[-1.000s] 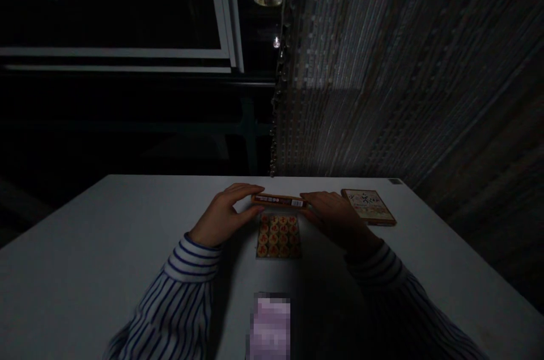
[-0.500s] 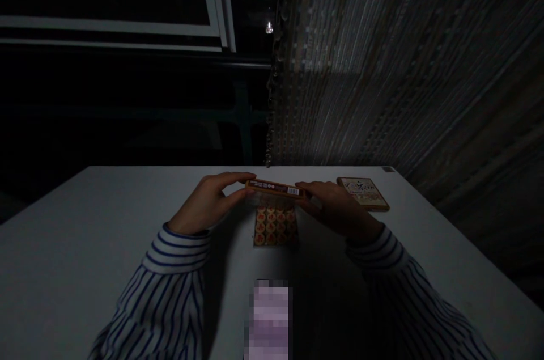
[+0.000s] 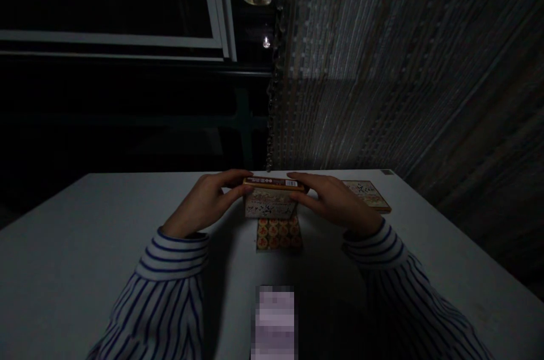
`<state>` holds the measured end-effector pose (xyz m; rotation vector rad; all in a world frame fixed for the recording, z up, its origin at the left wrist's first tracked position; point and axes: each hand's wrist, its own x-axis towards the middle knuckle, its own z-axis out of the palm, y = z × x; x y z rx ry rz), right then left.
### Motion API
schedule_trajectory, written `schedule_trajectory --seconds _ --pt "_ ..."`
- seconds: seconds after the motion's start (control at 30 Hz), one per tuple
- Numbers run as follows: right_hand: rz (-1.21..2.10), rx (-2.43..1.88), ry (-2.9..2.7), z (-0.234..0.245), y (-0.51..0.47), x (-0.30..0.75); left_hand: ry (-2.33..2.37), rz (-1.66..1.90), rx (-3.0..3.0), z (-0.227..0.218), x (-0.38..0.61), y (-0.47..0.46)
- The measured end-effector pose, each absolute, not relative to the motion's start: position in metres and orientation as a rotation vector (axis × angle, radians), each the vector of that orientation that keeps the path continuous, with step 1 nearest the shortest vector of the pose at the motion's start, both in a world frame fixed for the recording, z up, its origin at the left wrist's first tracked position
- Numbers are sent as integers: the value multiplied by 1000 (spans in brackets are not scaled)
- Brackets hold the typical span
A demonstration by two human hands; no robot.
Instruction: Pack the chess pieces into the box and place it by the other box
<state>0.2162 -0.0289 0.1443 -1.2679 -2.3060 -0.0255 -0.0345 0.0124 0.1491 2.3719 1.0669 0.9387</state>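
Both hands hold a flat orange box lid [image 3: 272, 197] by its ends, tilted up so its printed face shows. My left hand [image 3: 208, 201] grips the left end, my right hand [image 3: 335, 201] the right end. Just below the lid, on the white table [image 3: 85, 246], lies a square block of round wooden game pieces [image 3: 278, 233] with red marks, packed in rows. The lid's lower edge covers the far row of pieces.
A second flat orange box part [image 3: 368, 194] with a printed top lies on the table right of my right hand. A beaded curtain [image 3: 382, 65] hangs behind the table. A dark window frame [image 3: 212, 8] is at the back left. A blurred patch [image 3: 276, 320] sits near the front.
The lid has tipped up from nearly flat, so its printed face now shows toward me. Both hands stayed on its ends and rose a little.
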Motion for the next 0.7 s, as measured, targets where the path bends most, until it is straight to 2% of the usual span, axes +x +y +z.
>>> schedule_trajectory --seconds 0.7 --pt "-37 -1282 -2363 145 -37 212 999 880 2492 146 -19 2"
